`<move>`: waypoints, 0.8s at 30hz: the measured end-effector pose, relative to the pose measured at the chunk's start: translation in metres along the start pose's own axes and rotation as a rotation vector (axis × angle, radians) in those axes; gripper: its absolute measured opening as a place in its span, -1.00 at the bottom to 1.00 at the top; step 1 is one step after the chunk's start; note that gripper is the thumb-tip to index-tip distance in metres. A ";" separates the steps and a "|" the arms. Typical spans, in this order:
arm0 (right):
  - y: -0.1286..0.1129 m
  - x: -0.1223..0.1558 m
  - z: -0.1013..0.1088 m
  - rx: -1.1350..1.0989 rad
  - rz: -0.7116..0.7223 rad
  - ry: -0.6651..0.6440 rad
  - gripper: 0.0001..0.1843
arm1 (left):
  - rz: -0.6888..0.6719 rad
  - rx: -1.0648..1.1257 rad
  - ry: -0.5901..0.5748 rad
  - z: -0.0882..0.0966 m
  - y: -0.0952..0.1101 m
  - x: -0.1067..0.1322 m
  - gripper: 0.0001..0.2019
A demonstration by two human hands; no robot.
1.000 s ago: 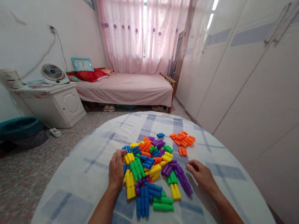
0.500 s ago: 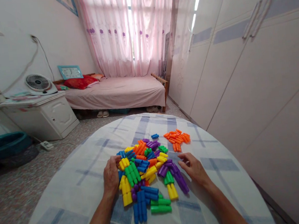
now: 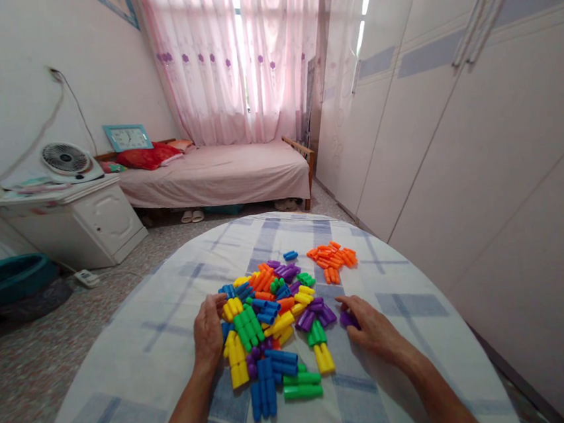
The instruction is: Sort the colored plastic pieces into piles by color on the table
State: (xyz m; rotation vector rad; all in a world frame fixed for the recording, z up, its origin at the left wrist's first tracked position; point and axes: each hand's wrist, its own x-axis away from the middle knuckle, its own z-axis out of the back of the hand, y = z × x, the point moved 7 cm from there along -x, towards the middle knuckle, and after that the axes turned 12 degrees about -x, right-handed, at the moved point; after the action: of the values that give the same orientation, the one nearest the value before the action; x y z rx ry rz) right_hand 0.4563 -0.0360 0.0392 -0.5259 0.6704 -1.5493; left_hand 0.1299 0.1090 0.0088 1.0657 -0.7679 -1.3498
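At left, left hand [image 3: 208,335] half curled, fingertips at the heap's blue and yellow edge; cannot tell whether gripping anything. Next, heaped mid-way across the round surface [image 3: 178,374] with its blue-and-white checked cover, glossy plastic blocks [image 3: 269,310]: ribbed, tube-like, in blue, yellow, green, orange and purple, some joined end to end. Beyond and to the right, apart from the heap, a bright orange cluster [image 3: 333,256]. Rightmost, right hand [image 3: 376,329], thumb and fingers closed around a purple block [image 3: 348,320], mostly hidden.

Counted along the heap's near side, left to right: one yellow stack [image 3: 237,362], two tubes wide; one green slab [image 3: 248,328] and one blue slab [image 3: 263,389], each three wide; two green tubes [image 3: 303,391] lying sideways; one yellow pair [image 3: 325,359] below green. On the far side, one small blue block [image 3: 290,255], alone. Remaining heap and orange cluster too jumbled to count; in right hand, one purple block.
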 end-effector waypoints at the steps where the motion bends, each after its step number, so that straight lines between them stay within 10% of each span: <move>1: 0.005 -0.001 0.004 0.042 -0.011 0.034 -0.38 | 0.001 0.001 0.003 0.000 -0.001 0.000 -0.39; 13: 0.064 0.015 0.061 0.468 -0.314 0.420 -0.61 | -0.008 0.000 0.018 0.000 -0.006 -0.003 -0.38; 18: 0.033 0.009 0.058 0.386 -0.137 0.515 -0.63 | 0.001 0.006 0.033 0.001 0.000 0.000 -0.36; 24: -0.022 -0.003 0.008 -0.016 0.184 0.217 -0.64 | -0.003 0.019 0.026 0.000 0.000 -0.001 -0.35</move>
State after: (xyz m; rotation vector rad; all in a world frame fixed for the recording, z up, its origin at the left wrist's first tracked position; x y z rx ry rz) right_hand 0.4456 -0.0337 0.0604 -0.3004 0.8730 -1.4398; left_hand 0.1303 0.1097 0.0091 1.0976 -0.7616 -1.3317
